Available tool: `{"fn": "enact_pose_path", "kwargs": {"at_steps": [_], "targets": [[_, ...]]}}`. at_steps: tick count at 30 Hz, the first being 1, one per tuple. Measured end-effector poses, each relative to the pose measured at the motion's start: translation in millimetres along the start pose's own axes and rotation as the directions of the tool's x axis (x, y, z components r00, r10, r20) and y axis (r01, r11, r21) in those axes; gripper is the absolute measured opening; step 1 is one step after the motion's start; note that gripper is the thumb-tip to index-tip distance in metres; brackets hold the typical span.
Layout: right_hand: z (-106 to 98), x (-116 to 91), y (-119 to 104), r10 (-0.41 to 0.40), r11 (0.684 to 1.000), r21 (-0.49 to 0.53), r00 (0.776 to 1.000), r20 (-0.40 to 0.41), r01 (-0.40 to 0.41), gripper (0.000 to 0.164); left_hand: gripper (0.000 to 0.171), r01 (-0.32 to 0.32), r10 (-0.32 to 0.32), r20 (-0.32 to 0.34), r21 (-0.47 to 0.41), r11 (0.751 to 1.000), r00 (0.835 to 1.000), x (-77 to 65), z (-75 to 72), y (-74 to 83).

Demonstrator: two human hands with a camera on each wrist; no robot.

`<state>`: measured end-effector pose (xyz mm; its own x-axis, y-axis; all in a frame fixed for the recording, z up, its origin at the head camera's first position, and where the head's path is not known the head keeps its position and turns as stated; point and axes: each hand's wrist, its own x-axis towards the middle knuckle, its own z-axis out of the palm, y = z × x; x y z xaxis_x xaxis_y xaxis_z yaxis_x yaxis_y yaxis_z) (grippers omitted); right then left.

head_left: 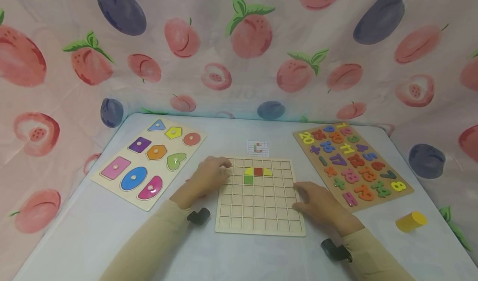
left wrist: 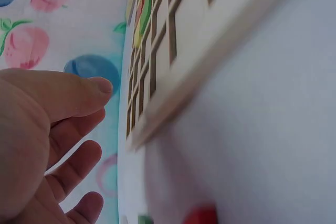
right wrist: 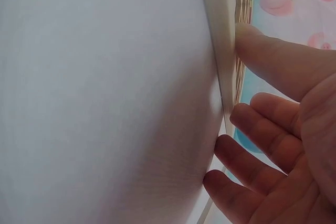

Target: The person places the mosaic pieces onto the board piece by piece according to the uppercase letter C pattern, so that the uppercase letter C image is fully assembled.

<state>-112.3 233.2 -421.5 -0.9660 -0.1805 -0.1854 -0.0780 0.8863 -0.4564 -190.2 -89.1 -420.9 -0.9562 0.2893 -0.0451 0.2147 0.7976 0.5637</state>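
Observation:
A square wooden grid board (head_left: 261, 214) lies on the table. On its upper part sit a red square (head_left: 258, 172), a green square (head_left: 248, 180) and two yellow rounded-corner pieces, one on each side of the red. My left hand (head_left: 212, 174) is by the board's upper left corner, fingers loosely bent and holding nothing; in the left wrist view its fingertips (left wrist: 102, 86) stand a little off the board's edge. My right hand (head_left: 317, 200) is at the right edge. Its thumb touches the board's rim (right wrist: 224, 51), and the other fingers spread loosely beside it.
A small pattern card (head_left: 257, 148) lies behind the board. On the left is a shape puzzle (head_left: 147, 204) with knobbed pieces, on the right a number puzzle (head_left: 304, 140). A yellow cylinder (head_left: 410, 221) stands front right. A blurred red piece (left wrist: 202, 216) lies near my left hand.

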Motion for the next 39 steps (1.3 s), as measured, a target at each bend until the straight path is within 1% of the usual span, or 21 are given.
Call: {"fn": "enact_pose_path", "kwargs": {"at_steps": [4, 11, 16, 20, 26, 29, 35, 39], "targets": [[-1, 0, -1, 0.004, 1.0, -0.001, 1.0, 0.007, -0.004, 0.064, 0.032, 0.04, -0.04, -0.003, -0.023, 0.999, 0.999, -3.3, -8.7, -10.3], [-2, 0, -1, -0.008, 1.0, -0.001, 1.0, 0.011, 0.008, 0.064, 0.034, 0.054, -0.054, -0.025, -0.012, 0.998, 0.998, -8.4, -20.0, -29.9], [-2, 0, 0, -0.014, 1.0, 0.0, 1.0, 0.008, 0.014, 0.064, 0.035, 0.059, -0.059, -0.033, -0.006, 0.998, 0.998, -13.8, -27.8, -37.2], [-2, 0, 0, -0.013, 1.0, 0.0, 1.0, 0.008, 0.013, 0.064, 0.037, 0.078, -0.078, -0.012, -0.009, 0.997, 0.997, -16.5, -32.4, -40.8], [-1, 0, 1, -0.007, 1.0, 0.0, 1.0, 0.009, 0.007, 0.064, 0.037, 0.094, -0.094, 0.005, -0.01, 0.996, 0.996, -17.5, -34.3, -49.4], [-1, 0, 1, -0.011, 1.0, 0.0, 1.0, 0.008, 0.011, 0.064, 0.038, 0.122, -0.122, 0.003, -0.017, 0.992, 0.993, -18.6, -33.3, -54.5], [-1, 1, 1, -0.024, 1.0, -0.009, 1.0, 0.003, 0.024, 0.063, 0.038, 0.202, -0.202, 0.0, -0.05, 0.978, 0.979, -19.8, -32.2, -59.4], [-1, 0, 1, -0.021, 1.0, -0.006, 1.0, -0.001, 0.021, 0.063, 0.038, 0.211, -0.211, 0.005, -0.065, 0.975, 0.978, -20.4, -32.4, -62.1]]}}
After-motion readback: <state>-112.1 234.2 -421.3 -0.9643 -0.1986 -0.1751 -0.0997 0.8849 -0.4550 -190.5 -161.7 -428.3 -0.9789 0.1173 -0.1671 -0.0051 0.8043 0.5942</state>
